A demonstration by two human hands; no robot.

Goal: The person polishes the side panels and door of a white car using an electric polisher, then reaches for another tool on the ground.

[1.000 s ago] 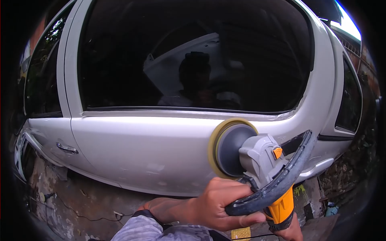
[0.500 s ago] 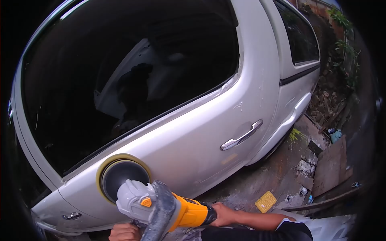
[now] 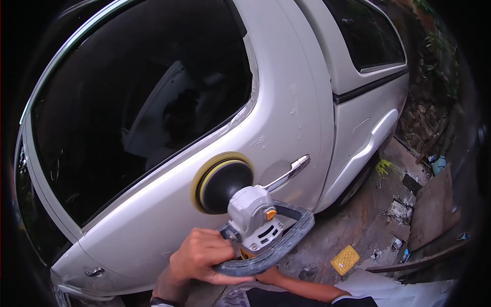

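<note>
Both my hands hold a car polisher (image 3: 254, 207) with a grey head, an orange button and a round pad (image 3: 197, 192) with a yellow rim. My left hand (image 3: 202, 256) is closed around the left side of its dark loop handle (image 3: 304, 220). Behind the loop, my right hand (image 3: 268, 276) grips the rear of the body; its fingers are mostly hidden. The pad lies against the silver car door (image 3: 169, 215), below the dark window (image 3: 148, 102) and left of the chrome door handle (image 3: 289, 173).
A yellow textured block (image 3: 345, 259) lies on the ground at lower right. Beyond it are a brown board (image 3: 432, 207), rubble and a long dark strip (image 3: 424, 262). White smears (image 3: 259, 141) mark the door above its handle. Another chrome handle (image 3: 94, 271) shows at lower left.
The polisher has moved right and up along the door, close to the chrome handle, and its loop handle has swung round. My left hand has risen into fuller view. The camera view has shifted.
</note>
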